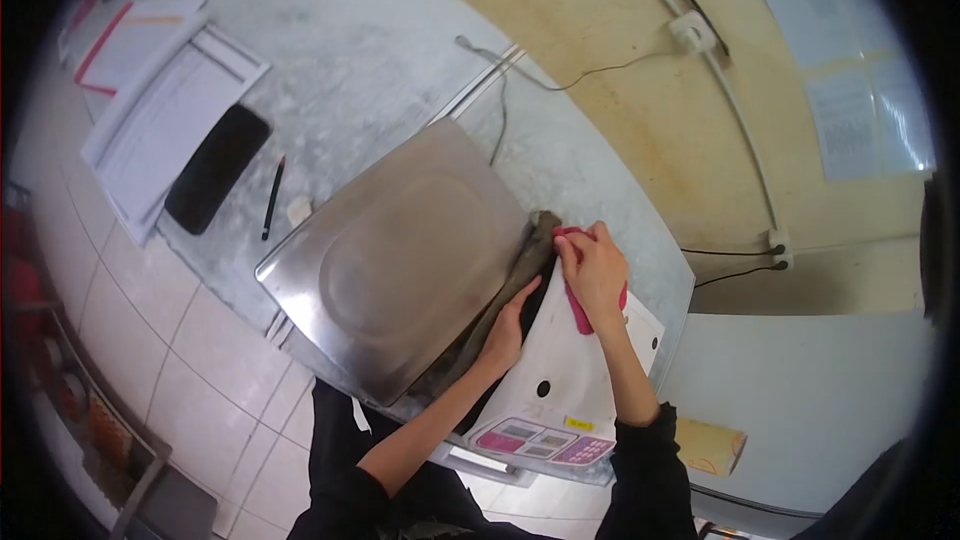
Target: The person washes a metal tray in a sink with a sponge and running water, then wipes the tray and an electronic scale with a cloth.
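Note:
A white scale body (535, 370) with a pink and purple display panel lies tilted at the table's right end. Beside it on the left is a large steel plate (400, 250) with an oval mark. Between the two runs a dark, grimy strip (480, 325). My right hand (598, 270) pinches a red-pink cloth (578, 312) at the far end of the white body. My left hand (507, 333) rests against the near side of the body, by the dark strip, its fingers extended and part of them hidden.
Papers (170, 120), a black phone-like object (218, 168) and a pencil (273, 198) lie on the grey marble table (350, 30) at left. A thin cable (600, 70) runs to a wall socket (692, 32). A yellowish roll (712, 447) is at right.

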A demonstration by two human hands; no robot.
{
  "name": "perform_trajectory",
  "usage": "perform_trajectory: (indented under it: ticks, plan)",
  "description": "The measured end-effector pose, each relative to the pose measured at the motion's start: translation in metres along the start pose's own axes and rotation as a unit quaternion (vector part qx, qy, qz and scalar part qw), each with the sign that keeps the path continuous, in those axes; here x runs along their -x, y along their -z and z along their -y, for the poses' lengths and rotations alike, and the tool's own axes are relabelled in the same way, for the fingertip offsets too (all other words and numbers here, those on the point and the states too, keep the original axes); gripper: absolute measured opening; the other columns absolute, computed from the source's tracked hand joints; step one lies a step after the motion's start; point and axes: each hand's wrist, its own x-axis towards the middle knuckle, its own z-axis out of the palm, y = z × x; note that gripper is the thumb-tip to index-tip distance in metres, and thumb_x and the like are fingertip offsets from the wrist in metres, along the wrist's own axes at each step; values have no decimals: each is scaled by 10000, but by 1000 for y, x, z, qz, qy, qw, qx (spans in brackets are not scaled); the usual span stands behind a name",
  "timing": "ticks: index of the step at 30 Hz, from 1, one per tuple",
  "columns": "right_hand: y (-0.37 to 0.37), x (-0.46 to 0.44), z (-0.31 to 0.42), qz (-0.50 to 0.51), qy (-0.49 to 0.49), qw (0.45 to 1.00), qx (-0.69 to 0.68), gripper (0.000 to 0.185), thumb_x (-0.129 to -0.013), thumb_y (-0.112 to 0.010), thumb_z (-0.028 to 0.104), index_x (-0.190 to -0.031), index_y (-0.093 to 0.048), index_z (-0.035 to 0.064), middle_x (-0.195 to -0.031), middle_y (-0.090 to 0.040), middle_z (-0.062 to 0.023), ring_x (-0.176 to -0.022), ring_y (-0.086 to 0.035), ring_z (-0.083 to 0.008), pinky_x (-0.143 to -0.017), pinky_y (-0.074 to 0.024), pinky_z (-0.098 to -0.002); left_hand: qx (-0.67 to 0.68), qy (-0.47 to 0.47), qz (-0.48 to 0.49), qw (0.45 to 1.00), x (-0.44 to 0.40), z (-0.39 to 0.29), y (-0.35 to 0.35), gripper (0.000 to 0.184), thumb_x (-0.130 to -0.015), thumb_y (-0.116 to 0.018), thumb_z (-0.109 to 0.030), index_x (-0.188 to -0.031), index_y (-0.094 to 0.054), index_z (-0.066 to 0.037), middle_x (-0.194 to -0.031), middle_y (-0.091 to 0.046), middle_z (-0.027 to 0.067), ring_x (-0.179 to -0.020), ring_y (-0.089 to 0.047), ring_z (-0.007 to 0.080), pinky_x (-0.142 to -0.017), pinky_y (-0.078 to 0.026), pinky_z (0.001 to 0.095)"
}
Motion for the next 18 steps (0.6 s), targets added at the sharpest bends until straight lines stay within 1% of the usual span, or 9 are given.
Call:
perform_trajectory:
  ticks: [2, 4, 5, 8, 10, 13, 15, 16, 18]
  plan:
    - [2, 26, 16, 9, -14, 999, 45, 146, -776, -611, 232, -782, -659, 94, -742, -522, -111, -635, -554, -278, -545, -425, -382, 80, 33, -18, 996, 2, 3, -1, 462, -911, -210, -198, -1292, -410, -31, -1351, -380, 145, -1266, -316, 226, -1066, -180, 307]
    - [7, 83, 30, 76, 53, 994, 60, 174, -747, -647, 252, -728, -657, 79, -713, -503, -90, -607, -536, -256, -514, -416, -355, 64, 11, -9, 998, -3, 19, 2, 460, -911, -221, -202, -1292, -408, -25, -1358, -371, 146, -1275, -306, 231, -1068, -181, 309]
    - [17, 92, 49, 59, 38, 997, -15, 197, -735, -663, 270, -710, -653, 75, -691, -484, -89, -593, -522, -251, -498, -399, -347, 35, 20, 9, 999, -3, 4, 3, 590, -880, -125, -321, -1338, -329, -9, -1401, -303, 124, -1310, -224, 207, -1077, -125, 298]
    - [4, 61, 21, 31, 7, 999, 18, 211, -727, -675, 277, -707, -650, 68, -678, -480, -89, -574, -516, -249, -489, -388, -350, 81, 24, 1, 996, -3, 7, 1, 595, -877, -128, -318, -1335, -321, 9, -1409, -287, 131, -1323, -199, 208, -1083, -110, 304]
    - [-2, 5, 14, -56, -8, 996, 69, 254, -747, -668, 307, -670, -611, 72, -650, -499, -113, -557, -520, -294, -507, -391, -391, 91, 29, -5, 995, -3, 7, -1, 587, -882, -131, -313, -1335, -321, 8, -1410, -286, 129, -1320, -208, 210, -1083, -112, 307]
    - [-7, 12, 19, -29, -28, 993, 114, 238, -729, -679, 310, -681, -623, 84, -675, -509, -121, -601, -534, -285, -515, -400, -387, 99, 35, -11, 994, 2, 4, 0, 571, -892, -139, -304, -1336, -321, 4, -1412, -284, 124, -1313, -226, 214, -1083, -116, 312]
    - [-13, 73, 14, -4, 18, 994, 105, 155, -708, -688, 227, -674, -638, 84, -649, -482, -99, -563, -510, -234, -488, -378, -346, 29, 51, -1, 998, 0, -3, 4, 549, -903, -141, -282, -1335, -327, -1, -1414, -280, 125, -1310, -233, 224, -1084, -113, 316]
    - [6, 87, 38, 25, 132, 989, 60, 149, -689, -701, 224, -646, -633, 98, -630, -480, -92, -554, -498, -222, -481, -369, -332, 31, 48, -2, 998, -3, -5, 5, 549, -903, -141, -282, -1335, -327, -1, -1414, -280, 125, -1310, -233, 224, -1084, -113, 316]
    - [13, 79, 41, 61, 120, 991, -10, 166, -706, -689, 207, -625, -621, 78, -633, -471, -84, -551, -488, -228, -479, -361, -327, 70, 62, -10, 996, -1, -4, 3, 535, -913, -146, -278, -1334, -332, -6, -1416, -274, 126, -1313, -228, 227, -1084, -107, 314]
